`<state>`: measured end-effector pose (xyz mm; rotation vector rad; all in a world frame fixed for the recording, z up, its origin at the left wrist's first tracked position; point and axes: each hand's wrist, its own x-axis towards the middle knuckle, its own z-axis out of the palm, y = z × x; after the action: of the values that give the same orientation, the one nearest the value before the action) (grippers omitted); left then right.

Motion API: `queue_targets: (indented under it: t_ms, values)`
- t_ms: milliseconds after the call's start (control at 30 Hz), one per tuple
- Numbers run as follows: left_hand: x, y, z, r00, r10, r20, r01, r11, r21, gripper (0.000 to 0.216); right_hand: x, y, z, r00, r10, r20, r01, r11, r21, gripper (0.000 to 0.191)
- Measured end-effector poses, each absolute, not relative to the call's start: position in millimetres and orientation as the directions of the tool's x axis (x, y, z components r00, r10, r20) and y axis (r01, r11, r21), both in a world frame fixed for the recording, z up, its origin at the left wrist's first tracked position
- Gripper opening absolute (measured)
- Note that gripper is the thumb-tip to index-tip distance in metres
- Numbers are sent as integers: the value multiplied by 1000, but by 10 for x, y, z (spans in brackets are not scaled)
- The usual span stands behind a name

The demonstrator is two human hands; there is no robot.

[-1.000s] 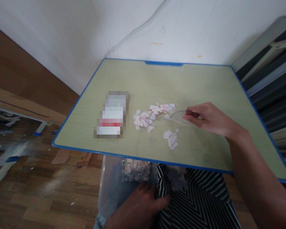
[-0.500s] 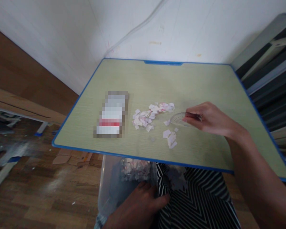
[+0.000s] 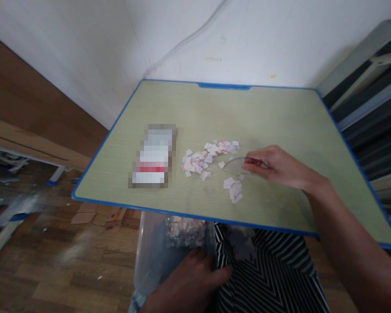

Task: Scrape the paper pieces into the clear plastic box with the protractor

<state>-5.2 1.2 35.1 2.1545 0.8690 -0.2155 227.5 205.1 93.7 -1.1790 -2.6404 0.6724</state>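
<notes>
My right hand [image 3: 270,165] pinches a clear, half-round protractor [image 3: 233,166], its curved edge facing left, just above or on the board. A dark red strip shows between the fingers; I cannot make out what it is. Left of the protractor lies a heap of small torn paper scraps [image 3: 195,163], white with some pink. A smaller group of scraps [image 3: 234,190] sits just below it. Down in my lap, my left hand [image 3: 192,278] is wrapped over the right side of a translucent plastic tub [image 3: 141,256], with its fingertips partly in shadow.
The pale green tabletop [image 3: 280,113] has a blue edge and stands against a white wall. A pixelated phone-shaped object [image 3: 153,156] lies at its left. Inside the tub is a clear bag of scraps [image 3: 185,230]. A striped cloth [image 3: 267,274] covers my lap.
My right hand has slid the protractor a little to the left, nearer the paper heap, and one scrap beside its edge has shifted left. My left hand has stayed in place.
</notes>
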Motion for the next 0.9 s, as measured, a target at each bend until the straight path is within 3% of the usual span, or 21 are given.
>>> queue_targets:
  t_ms: [167,533,667,900]
  values:
    - [-51,20,369,752,525,-397,643,-453,618,48,2294,2061,972,-578,815,47,723,538,-433,33]
    - [-53,8,356,747,542,-386,641,-428,637,43,2382,2059,1061,-574,819,-6,753,525,-397,34]
    - [-56,2,355,747,542,-385,640,-427,640,46,2384,2011,1140,-611,788,-77,721,515,-463,37]
    - [-64,-29,296,744,547,-384,640,-419,644,48,2418,2043,1069,-637,770,-43,684,538,-492,38]
